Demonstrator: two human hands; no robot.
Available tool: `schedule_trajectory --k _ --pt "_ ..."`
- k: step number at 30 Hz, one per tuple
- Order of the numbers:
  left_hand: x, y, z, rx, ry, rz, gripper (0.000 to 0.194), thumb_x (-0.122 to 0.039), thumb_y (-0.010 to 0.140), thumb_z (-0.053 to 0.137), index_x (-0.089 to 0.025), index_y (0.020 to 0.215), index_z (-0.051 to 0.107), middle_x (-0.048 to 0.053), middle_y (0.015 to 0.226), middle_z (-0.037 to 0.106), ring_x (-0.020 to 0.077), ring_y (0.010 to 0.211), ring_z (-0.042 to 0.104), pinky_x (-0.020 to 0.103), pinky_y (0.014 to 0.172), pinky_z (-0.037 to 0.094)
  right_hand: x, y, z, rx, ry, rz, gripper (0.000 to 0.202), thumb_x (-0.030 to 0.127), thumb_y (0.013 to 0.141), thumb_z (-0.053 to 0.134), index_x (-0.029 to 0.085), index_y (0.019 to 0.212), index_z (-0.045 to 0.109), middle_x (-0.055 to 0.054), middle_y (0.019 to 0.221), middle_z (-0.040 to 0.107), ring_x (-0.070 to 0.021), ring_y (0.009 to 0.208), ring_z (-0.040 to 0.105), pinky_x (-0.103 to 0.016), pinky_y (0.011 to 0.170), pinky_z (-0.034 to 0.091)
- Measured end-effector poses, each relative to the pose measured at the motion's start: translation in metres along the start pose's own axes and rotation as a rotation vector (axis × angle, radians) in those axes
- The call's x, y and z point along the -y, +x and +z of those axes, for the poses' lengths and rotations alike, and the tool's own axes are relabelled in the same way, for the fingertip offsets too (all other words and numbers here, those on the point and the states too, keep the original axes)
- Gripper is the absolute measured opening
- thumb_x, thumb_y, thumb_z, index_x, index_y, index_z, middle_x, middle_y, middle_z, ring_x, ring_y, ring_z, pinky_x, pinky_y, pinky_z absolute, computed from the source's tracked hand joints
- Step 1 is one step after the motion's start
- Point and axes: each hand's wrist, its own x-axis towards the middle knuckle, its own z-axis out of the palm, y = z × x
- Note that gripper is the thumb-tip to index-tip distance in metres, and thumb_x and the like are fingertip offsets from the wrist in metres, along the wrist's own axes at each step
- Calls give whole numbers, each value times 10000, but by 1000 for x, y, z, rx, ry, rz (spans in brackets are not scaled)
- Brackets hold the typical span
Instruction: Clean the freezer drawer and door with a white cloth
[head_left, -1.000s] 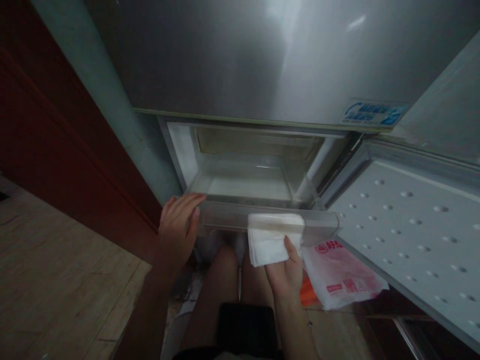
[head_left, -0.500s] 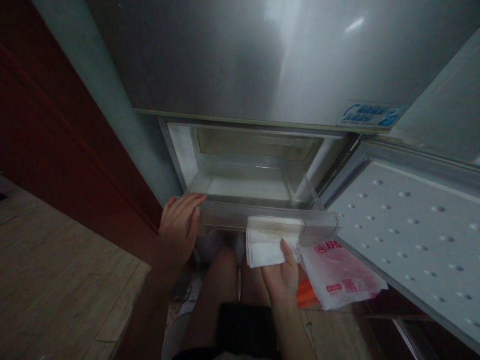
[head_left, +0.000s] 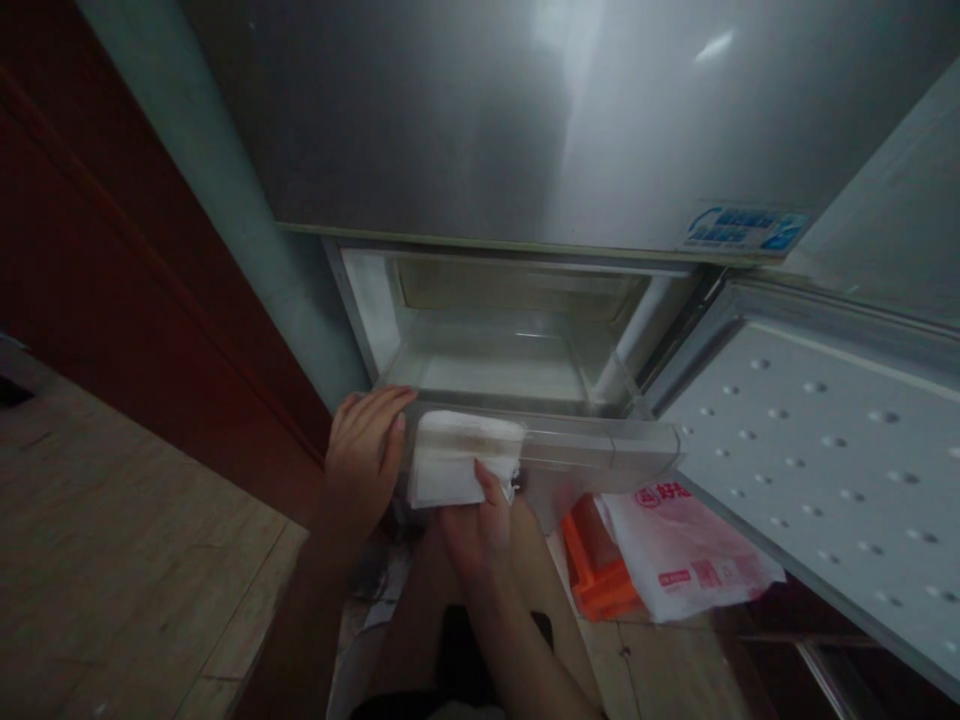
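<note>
A clear plastic drawer is pulled partway out of the lower refrigerator compartment. My left hand grips its front left corner, with the fingers over the top rim and the thumb in front. In my right hand is a folded white cloth with a faint brownish stain, held with the thumb on top. The cloth lies against the left part of the drawer's front panel. Its underside and most of my right fingers are hidden.
The refrigerator's lower door stands wide to the right. Beneath it are an orange object and a white plastic bag with red print. A reddish wooden panel rises at the left. A black object rests on my lap.
My right hand has moved left along the drawer's front with the cloth, from right of centre to near my left hand. The left hand keeps its place on the drawer corner.
</note>
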Motion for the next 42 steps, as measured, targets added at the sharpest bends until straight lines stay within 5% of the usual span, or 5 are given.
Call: schedule_trajectory --k 4,14,18,28,42 --pt "0 0 0 -5 -8 -7 341 -253 941 326 -215 1164 581 81 1204 646 218 1174 544 482 1068 309 9 -2 -6 5 -37 22 309 254 796 487 148 1044 637 -63 1029 698 -174 1124 579 -398 1088 356" --pt "-1 0 0 -1 -11 -11 334 -254 945 331 -204 1157 585 79 1203 646 217 1177 541 467 1077 307 88 -25 -24 -168 19 -146 299 230 877 399 158 1019 653 -46 1019 703 -145 1094 595 -386 1111 317" --pt "-2 0 -1 1 -10 -22 325 -257 945 335 -224 1156 580 63 1209 644 212 1183 538 463 1078 304 81 -22 -21 -161 15 -172 296 220 858 424 163 1048 644 -44 1052 694 -144 1095 593 -375 1111 318" --pt "-3 0 -1 1 7 -9 340 -251 942 330 -193 1155 588 82 1201 648 216 1179 539 463 1078 304 5 4 -10 27 -78 4 283 273 763 546 172 1007 649 -47 1035 698 -189 1125 578 -399 1089 353" --pt "-2 -1 -1 -1 -9 -10 321 -234 945 344 -201 1161 579 72 1205 643 206 1184 533 454 1079 304 84 -24 -32 -166 -12 -181 305 215 831 465 164 1079 636 -59 1117 669 -160 1147 560 -397 1118 308"
